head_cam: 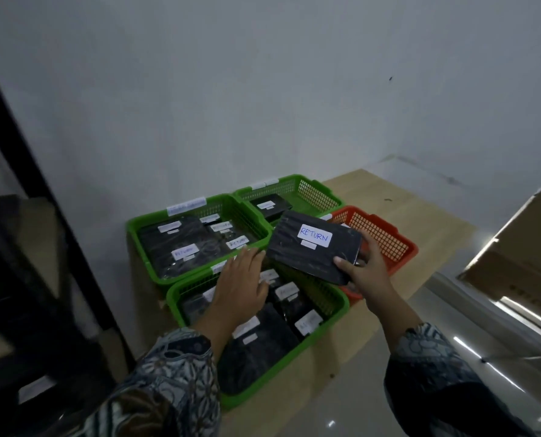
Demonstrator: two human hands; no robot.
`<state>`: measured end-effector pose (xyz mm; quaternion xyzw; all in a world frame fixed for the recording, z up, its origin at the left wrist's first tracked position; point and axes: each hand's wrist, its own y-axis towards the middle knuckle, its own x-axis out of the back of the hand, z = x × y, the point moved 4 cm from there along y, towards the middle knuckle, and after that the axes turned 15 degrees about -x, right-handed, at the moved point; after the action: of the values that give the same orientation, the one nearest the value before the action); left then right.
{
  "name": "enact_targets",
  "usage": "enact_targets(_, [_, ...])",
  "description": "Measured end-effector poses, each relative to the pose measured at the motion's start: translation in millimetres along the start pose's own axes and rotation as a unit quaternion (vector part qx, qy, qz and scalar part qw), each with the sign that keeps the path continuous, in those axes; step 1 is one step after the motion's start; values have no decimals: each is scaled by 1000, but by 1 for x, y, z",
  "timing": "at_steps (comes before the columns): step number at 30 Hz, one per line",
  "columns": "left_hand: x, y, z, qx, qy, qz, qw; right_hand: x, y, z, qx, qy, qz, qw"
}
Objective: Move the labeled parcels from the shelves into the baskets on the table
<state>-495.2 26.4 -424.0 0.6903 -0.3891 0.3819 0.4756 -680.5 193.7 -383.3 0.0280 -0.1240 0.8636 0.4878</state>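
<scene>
My right hand [365,272] grips the black plastic-wrapped parcel labelled RETURN [313,246] above the orange mesh basket [386,234]. My left hand [241,285], fingers extended together, hovers over the near green basket [332,307].

head view | forward-down (wide) | near baskets [200,247] on table [405,216]
</scene>
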Motion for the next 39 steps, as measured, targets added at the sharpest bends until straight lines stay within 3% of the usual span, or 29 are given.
enact_targets(11, [-49,117,39,66,11,9,998,-10,148,16,-1,-27,-8,1000])
enact_targets(23, [-113,204,80,235,45,26,971,-29,325,1,-29,-71,29,997])
enact_targets(31, [-132,226,104,322,91,41,941,-41,399,-5,-96,-59,-19,993])
enact_targets(39, [-142,226,113,327,127,58,935,-68,438,-20,-162,-117,-14,980])
